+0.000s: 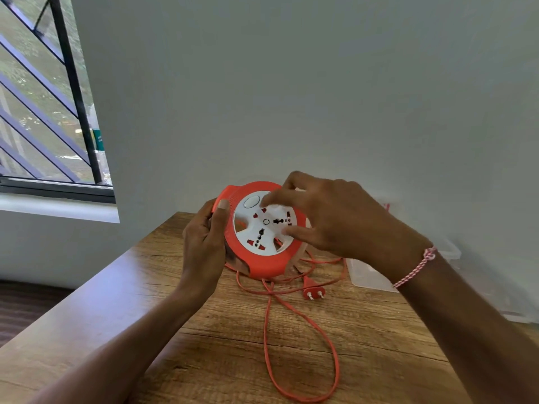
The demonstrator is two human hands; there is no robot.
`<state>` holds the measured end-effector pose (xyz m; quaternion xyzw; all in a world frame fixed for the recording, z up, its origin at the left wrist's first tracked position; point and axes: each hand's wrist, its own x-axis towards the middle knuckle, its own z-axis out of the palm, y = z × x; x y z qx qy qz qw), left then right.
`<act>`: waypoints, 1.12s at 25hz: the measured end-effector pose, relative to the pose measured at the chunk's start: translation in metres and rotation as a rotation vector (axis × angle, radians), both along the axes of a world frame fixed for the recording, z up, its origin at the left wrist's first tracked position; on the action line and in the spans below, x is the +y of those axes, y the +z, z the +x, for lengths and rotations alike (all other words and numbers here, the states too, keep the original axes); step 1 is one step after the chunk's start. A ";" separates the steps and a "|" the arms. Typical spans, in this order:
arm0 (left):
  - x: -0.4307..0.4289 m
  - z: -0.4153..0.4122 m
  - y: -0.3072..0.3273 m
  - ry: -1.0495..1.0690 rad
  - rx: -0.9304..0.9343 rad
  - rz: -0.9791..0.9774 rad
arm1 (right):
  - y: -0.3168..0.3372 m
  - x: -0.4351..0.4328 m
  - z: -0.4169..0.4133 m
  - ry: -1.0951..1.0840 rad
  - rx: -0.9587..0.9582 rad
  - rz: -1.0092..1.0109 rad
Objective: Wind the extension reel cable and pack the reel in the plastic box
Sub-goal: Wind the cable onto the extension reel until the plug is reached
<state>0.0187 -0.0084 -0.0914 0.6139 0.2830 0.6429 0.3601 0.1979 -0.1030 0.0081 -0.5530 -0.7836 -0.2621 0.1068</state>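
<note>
We are gripping the orange rim of the extension reel (259,228) with our left hand (204,243), fingers closed around its nine o'clock edge, tilting the socket face toward us and steadying the housing. Our right hand (329,220) is resting spread fingertips (291,230) on the white hub (264,224), apparently to turn it and draw in cable. The orange cable (300,339) is trailing loose toward six o'clock across the wooden table (393,345), its plug (313,288) lying nearby. The clear plastic box (367,275) is waiting at three o'clock, partly hidden behind our wrist
</note>
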 end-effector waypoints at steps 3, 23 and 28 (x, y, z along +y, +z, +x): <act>-0.002 0.000 0.001 -0.030 -0.005 -0.012 | -0.007 0.001 -0.006 -0.026 -0.180 -0.069; -0.006 0.004 -0.007 -0.013 0.049 0.065 | -0.054 0.015 -0.034 -0.133 0.454 0.191; -0.002 0.003 -0.007 0.014 0.026 0.054 | -0.047 0.016 -0.033 -0.146 0.833 -0.023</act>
